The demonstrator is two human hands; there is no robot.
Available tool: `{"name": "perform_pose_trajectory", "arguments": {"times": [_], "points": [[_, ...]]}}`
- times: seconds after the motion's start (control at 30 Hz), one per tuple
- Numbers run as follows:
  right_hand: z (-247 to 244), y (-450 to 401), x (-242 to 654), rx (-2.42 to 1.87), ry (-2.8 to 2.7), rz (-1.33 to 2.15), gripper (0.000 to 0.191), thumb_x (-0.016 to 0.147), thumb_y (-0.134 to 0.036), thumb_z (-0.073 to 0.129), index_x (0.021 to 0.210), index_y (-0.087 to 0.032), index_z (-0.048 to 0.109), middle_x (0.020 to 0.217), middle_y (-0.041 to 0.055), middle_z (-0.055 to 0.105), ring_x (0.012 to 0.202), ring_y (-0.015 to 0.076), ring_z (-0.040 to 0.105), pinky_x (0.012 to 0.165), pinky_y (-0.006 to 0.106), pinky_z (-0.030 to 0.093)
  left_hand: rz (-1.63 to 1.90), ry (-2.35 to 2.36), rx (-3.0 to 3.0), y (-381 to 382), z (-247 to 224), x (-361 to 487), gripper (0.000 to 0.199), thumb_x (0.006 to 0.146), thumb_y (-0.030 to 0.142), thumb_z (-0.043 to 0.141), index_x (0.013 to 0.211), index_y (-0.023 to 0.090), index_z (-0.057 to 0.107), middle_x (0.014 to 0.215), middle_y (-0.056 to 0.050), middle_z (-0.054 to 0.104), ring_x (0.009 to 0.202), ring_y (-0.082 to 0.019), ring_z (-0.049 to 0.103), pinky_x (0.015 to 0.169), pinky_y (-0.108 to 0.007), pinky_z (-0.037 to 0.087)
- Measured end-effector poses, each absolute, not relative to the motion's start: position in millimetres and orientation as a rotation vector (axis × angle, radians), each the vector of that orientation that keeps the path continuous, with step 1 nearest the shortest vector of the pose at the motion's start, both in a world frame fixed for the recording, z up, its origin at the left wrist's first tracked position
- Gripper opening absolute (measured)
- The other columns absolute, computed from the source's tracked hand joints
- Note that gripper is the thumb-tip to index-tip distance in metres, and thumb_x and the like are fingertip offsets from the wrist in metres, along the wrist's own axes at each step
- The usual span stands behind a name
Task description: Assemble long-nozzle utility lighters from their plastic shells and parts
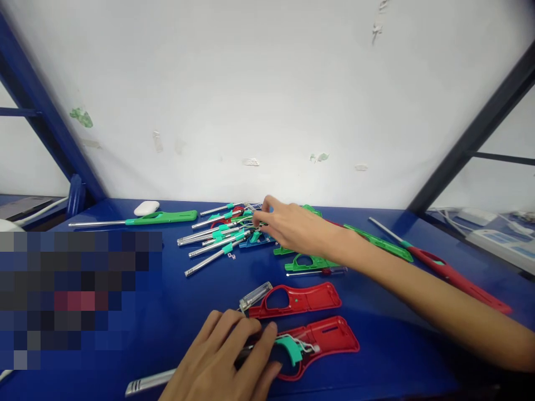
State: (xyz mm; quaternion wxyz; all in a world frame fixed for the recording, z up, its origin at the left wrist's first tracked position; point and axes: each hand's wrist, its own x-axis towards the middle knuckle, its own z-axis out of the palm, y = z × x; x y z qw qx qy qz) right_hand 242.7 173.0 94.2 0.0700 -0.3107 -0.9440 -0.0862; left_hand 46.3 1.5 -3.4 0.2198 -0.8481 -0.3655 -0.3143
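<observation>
My left hand point(228, 356) rests over a red lighter half-shell point(338, 334) near the front edge, its fingers bent round the neck. A silver tube point(150, 382) sticks out to its left, and a teal trigger point(292, 350) with white wires lies in the shell. Behind it lie a second red half-shell point(311, 299) and a clear fuel tank point(256, 296). My right hand point(278, 221) reaches over the pile of silver tubes point(207, 262) with teal parts, fingertips pinched together at its right side; what they hold is too small to name.
Green half-shells point(313, 263) and a screwdriver point(309, 273) lie under my right forearm. A green lighter point(167, 218) and a white case point(146, 208) are at the back left, a red lighter point(455, 275) at the right. A white wall rises behind the blue table point(167, 312).
</observation>
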Motion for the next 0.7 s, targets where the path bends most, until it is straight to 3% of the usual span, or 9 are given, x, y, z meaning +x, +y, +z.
{"name": "perform_pose_trajectory", "arguments": {"times": [0.07,0.13,0.2,0.27,0.33,0.4,0.53,0.7], "points": [[99.0,177.9,246.5,-0.983,-2.820,-0.246,0.036,0.110,-0.015,0.042,0.141,-0.019,0.060,0.128,0.0181,0.060,0.055,0.0105,0.044,0.058,0.035,0.035,-0.909,-1.037,-2.363,0.2,-1.9,42.7,0.027,0.113,0.030,0.049,0.128,0.027,0.071,0.107,0.000,0.082,0.095,-0.017,0.078,0.085,-0.029,0.061],[102.8,182.6,253.6,-1.022,-2.806,-0.221,0.042,0.109,-0.014,0.041,0.148,-0.023,0.054,0.127,0.0166,0.058,0.053,0.0091,0.040,0.057,0.034,0.035,-0.921,-1.128,-2.351,-1.2,0.3,35.0,0.038,0.112,0.040,0.047,0.143,0.028,0.064,0.130,-0.006,0.077,0.118,-0.024,0.073,0.097,-0.037,0.060],[105.8,186.2,261.5,-1.062,-2.792,-0.192,0.044,0.109,-0.014,0.043,0.150,-0.026,0.052,0.124,0.0155,0.058,0.053,0.0091,0.041,0.057,0.033,0.037,-0.897,-1.268,-2.277,-1.5,1.8,23.2,0.066,0.109,0.064,0.031,0.163,0.028,0.046,0.163,-0.015,0.053,0.149,-0.041,0.051,0.112,-0.063,0.051],[108.0,188.5,268.5,-1.107,-2.777,-0.164,0.041,0.110,-0.017,0.044,0.149,-0.027,0.054,0.119,0.0149,0.059,0.054,0.0097,0.045,0.057,0.032,0.039,-0.875,-1.311,-2.217,-0.3,1.8,9.6,0.094,0.099,0.082,0.016,0.172,0.024,0.028,0.180,-0.020,0.021,0.162,-0.058,0.020,0.114,-0.088,0.030],[109.3,190.4,274.3,-1.152,-2.765,-0.141,0.039,0.112,-0.020,0.044,0.149,-0.027,0.055,0.117,0.0148,0.061,0.057,0.0112,0.050,0.058,0.032,0.042,-0.884,-1.411,-2.186,1.7,0.0,-2.3,0.100,0.095,0.087,0.021,0.175,0.026,0.017,0.183,-0.017,0.002,0.163,-0.062,0.003,0.113,-0.095,0.018],[109.8,193.2,279.3,-1.200,-2.759,-0.135,0.036,0.113,-0.023,0.044,0.147,-0.026,0.058,0.117,0.0148,0.064,0.062,0.0133,0.056,0.061,0.032,0.046,-0.912,-1.513,-2.177,3.5,-2.3,-9.4,0.100,0.095,0.088,0.026,0.175,0.030,0.012,0.184,-0.014,-0.005,0.163,-0.061,-0.004,0.113,-0.096,0.014],[109.5,204.4,290.9,-1.344,-2.754,-0.178,0.029,0.111,-0.035,0.059,0.135,-0.020,0.066,0.122,0.0107,0.069,0.087,0.0197,0.069,0.080,0.039,0.060,-1.013,-1.621,-2.196,5.5,-2.6,-10.5,0.084,0.102,0.079,0.027,0.174,0.038,0.013,0.185,-0.007,0.000,0.166,-0.055,0.001,0.120,-0.090,0.015],[113.0,225.4,313.1,-1.639,-2.720,-0.150,0.032,0.106,-0.039,0.070,0.131,-0.018,0.068,0.131,0.0101,0.071,0.110,0.0253,0.072,0.094,0.047,0.063,-1.100,-1.513,-2.154,13.1,-2.7,-18.6,0.054,0.108,0.046,0.030,0.162,0.050,0.039,0.174,0.003,0.035,0.160,-0.043,0.034,0.127,-0.079,0.022]]}}
